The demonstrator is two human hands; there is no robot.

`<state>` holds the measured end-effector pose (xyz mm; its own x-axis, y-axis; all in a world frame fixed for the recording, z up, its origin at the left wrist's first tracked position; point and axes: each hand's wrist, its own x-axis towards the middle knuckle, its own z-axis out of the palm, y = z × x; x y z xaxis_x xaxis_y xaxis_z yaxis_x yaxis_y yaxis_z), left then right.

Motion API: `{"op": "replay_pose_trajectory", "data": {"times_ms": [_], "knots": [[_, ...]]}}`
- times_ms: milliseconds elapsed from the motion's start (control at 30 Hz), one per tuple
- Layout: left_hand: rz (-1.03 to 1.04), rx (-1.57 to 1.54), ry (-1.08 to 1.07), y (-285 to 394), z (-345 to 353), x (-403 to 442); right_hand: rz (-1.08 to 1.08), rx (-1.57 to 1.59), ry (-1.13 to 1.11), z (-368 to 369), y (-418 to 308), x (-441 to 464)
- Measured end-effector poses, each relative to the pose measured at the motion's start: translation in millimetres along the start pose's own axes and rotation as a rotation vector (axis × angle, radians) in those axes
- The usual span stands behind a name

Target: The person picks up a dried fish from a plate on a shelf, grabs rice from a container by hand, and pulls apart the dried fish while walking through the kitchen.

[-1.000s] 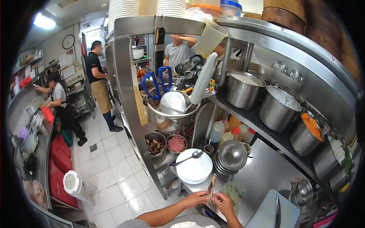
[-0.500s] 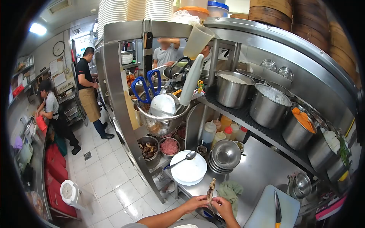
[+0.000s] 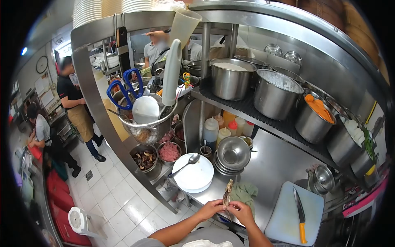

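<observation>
At lower centre, left hand [image 3: 210,209] and right hand [image 3: 242,212] pinch closed on brownish food strip [image 3: 227,193]; slackening could drop it.

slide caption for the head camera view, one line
Left hand and right hand hold a thin brownish item near a green cloth, white plates, and a knife on a cutting board.
</observation>
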<state>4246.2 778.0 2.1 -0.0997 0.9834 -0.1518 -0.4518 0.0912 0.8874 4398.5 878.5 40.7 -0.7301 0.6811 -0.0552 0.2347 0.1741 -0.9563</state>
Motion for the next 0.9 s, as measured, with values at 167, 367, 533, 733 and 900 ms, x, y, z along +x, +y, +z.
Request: {"op": "replay_pose_trajectory", "data": {"times_ms": [167,367,533,733,900], "knots": [[0.032,0.080,0.055,1,-2,-6,-0.057,-0.115,-0.003,5,-6,4],[0.045,0.151,0.142,30,7,-9,-0.051,-0.080,0.017,3,-36,8],[0.078,0.028,0.095,35,9,-5,-0.118,-0.067,0.037,0,-43,15],[0.058,0.015,0.114,35,12,-5,-0.107,-0.079,0.029,-1,-40,11],[0.106,0.093,0.137,41,16,-7,-0.102,-0.111,0.048,1,-40,13]]}}
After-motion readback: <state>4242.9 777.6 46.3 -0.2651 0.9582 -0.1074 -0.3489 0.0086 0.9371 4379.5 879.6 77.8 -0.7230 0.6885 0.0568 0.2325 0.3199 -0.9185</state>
